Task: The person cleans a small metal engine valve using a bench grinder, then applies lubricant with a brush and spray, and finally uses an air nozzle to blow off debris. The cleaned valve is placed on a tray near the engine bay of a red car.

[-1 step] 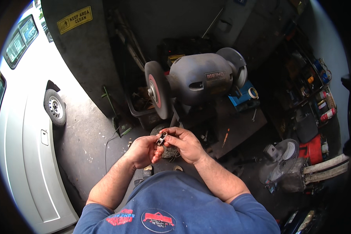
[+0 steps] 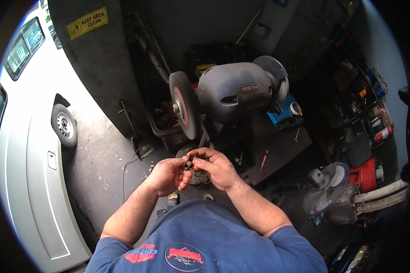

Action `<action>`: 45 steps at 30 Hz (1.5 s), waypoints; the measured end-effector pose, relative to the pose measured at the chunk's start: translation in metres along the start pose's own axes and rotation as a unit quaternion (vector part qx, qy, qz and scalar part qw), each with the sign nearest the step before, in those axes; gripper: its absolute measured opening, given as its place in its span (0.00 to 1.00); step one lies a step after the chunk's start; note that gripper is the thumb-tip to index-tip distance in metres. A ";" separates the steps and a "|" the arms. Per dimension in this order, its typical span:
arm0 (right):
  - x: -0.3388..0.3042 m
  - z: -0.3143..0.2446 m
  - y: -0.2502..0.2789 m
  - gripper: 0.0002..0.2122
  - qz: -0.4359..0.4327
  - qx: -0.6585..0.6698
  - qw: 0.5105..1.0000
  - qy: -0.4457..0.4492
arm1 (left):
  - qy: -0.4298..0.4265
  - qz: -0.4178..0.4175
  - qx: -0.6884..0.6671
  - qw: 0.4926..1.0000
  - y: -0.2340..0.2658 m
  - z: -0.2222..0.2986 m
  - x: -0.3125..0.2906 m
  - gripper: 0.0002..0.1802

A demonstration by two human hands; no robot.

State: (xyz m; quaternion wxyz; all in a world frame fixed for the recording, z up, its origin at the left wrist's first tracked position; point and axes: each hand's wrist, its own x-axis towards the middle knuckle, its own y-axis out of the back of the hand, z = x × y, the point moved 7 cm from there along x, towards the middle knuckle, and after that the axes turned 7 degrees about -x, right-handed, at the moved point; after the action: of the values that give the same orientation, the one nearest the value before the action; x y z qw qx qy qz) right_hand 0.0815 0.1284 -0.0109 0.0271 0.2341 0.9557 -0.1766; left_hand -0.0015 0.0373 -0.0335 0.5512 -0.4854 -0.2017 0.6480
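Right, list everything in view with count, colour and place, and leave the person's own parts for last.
Small metal part: one, dark, centre, held
Rounded metal bench grinder: one, grey, upper centre
Open plastic bin: one, black, beneath the grinder's left wheel
Smooth-sided van: one, white, far left
Rectangular sign: one, yellow and black, upper left
Thin rod: one, green, left of the bin
Flat-sided box: one, blue, right of the grinder
Slim stick: one, orange, right of centre
Wrench-like metal tool: one, silver, below the box
Round caged fan: one, grey, lower right
Small shelf items: too dark to count, mixed colours, far right
Short-sleeved shirt: one, navy, bottom centre
Left hand: one, bare, holding the part
Right hand: one, bare, holding the part
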 end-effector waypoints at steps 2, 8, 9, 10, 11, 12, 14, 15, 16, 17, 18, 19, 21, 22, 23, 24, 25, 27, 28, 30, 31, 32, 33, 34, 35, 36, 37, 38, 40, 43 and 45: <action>0.003 0.003 0.004 0.09 0.018 -0.010 1.000 0.016 | -0.043 0.050 0.060 0.996 0.002 0.006 -0.003 0.20; 0.014 0.010 0.021 0.08 0.098 -0.026 0.995 -0.004 | -0.350 0.162 0.428 0.817 -0.022 0.044 -0.016 0.20; 0.015 0.009 0.021 0.08 0.100 -0.018 0.995 -0.007 | -0.409 0.175 0.488 0.751 -0.029 0.048 -0.022 0.21; 0.015 0.009 0.022 0.08 0.102 0.005 0.995 -0.019 | -0.409 0.162 0.494 0.750 -0.030 0.049 -0.020 0.20; 0.016 0.006 0.022 0.08 0.104 0.000 0.994 -0.016 | -0.422 0.150 0.505 0.738 -0.032 0.051 -0.019 0.20; 0.015 0.006 0.022 0.09 0.107 0.010 0.994 -0.024 | -0.428 0.142 0.516 0.728 -0.032 0.051 -0.018 0.20; 0.014 0.001 0.019 0.09 0.099 0.012 0.995 -0.013 | -0.428 0.145 0.505 0.736 -0.028 0.053 -0.016 0.17; 0.014 -0.003 0.016 0.09 0.087 0.003 0.996 0.007 | -0.421 0.155 0.483 0.752 -0.024 0.055 -0.015 0.16; 0.014 -0.007 0.012 0.10 0.067 0.012 0.997 0.029 | -0.416 0.163 0.460 0.767 -0.020 0.055 -0.013 0.14; 0.014 -0.007 0.012 0.10 0.078 -0.002 0.997 0.023 | -0.407 0.160 0.436 0.786 -0.017 0.055 -0.011 0.13; 0.015 -0.007 0.012 0.10 0.080 0.001 0.997 0.019 | -0.401 0.156 0.412 0.803 -0.015 0.055 -0.008 0.12; 0.016 -0.007 0.011 0.11 0.075 0.021 0.997 0.021 | -0.384 0.160 0.392 0.821 -0.012 0.054 -0.005 0.11; 0.019 -0.008 0.010 0.12 0.070 0.030 0.997 0.030 | -0.389 0.150 0.352 0.838 -0.012 0.055 -0.003 0.10; 0.020 -0.009 0.009 0.12 0.064 0.042 0.996 0.037 | -0.372 0.163 0.338 0.849 -0.010 0.055 -0.001 0.10; 0.021 -0.009 0.008 0.12 0.061 0.041 0.997 0.036 | -0.383 0.149 0.317 0.855 -0.012 0.056 -0.001 0.10; 0.023 -0.009 0.008 0.12 0.058 0.039 0.997 0.035 | -0.379 0.148 0.300 0.863 -0.012 0.056 0.000 0.10; 0.025 -0.009 0.007 0.12 0.051 0.045 0.997 0.034 | -0.378 0.143 0.279 0.871 -0.012 0.057 0.001 0.10; 0.029 -0.009 0.005 0.11 0.052 0.045 0.997 0.027 | -0.388 0.146 0.272 0.869 -0.013 0.061 0.002 0.12; 0.030 -0.009 0.003 0.11 0.046 0.053 0.997 0.029 | -0.395 0.144 0.266 0.868 -0.013 0.063 0.002 0.13; 0.031 -0.007 0.001 0.10 0.057 0.059 0.996 0.022 | -0.396 0.163 0.288 0.856 -0.012 0.066 0.000 0.13; 0.032 -0.008 -0.001 0.10 0.051 0.070 0.996 0.031 | -0.398 0.172 0.299 0.850 -0.012 0.067 -0.001 0.13; 0.032 -0.006 -0.001 0.10 0.060 0.068 0.996 0.020 | -0.402 0.175 0.304 0.846 -0.012 0.068 -0.002 0.13; 0.033 -0.005 -0.003 0.09 0.061 0.071 0.996 0.017 | -0.406 0.179 0.308 0.842 -0.012 0.068 -0.004 0.13; 0.033 -0.005 -0.004 0.09 0.060 0.076 0.995 0.018 | -0.406 0.186 0.313 0.839 -0.011 0.068 -0.006 0.13; 0.033 -0.004 -0.005 0.09 0.058 0.080 0.995 0.015 | -0.416 0.185 0.312 0.834 -0.012 0.068 -0.008 0.13; 0.034 -0.003 -0.006 0.09 0.055 0.087 0.995 0.016 | -0.422 0.189 0.313 0.830 -0.013 0.068 -0.010 0.13; 0.034 -0.002 -0.007 0.09 0.052 0.093 0.994 0.016 | -0.422 0.197 0.313 0.828 -0.012 0.067 -0.012 0.12; 0.034 -0.001 -0.009 0.09 0.050 0.096 0.994 0.015 | -0.434 0.192 0.313 0.823 -0.014 0.067 -0.015 0.12; 0.034 0.000 -0.011 0.09 0.042 0.108 0.993 0.020 | -0.442 0.195 0.312 0.818 -0.015 0.067 -0.018 0.12; 0.033 0.001 -0.012 0.09 0.041 0.123 0.991 0.026 | -0.445 0.170 0.290 0.830 -0.017 0.067 -0.017 0.11; 0.033 0.001 -0.010 0.09 0.047 0.115 0.992 0.023 | -0.431 0.173 0.304 0.832 -0.017 0.068 -0.014 0.10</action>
State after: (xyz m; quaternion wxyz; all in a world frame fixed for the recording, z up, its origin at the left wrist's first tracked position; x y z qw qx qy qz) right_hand 0.0477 0.1346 -0.0131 -0.0142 0.2845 0.9173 -0.2784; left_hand -0.0513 0.0487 0.0157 0.4068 0.0076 -0.1245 0.9049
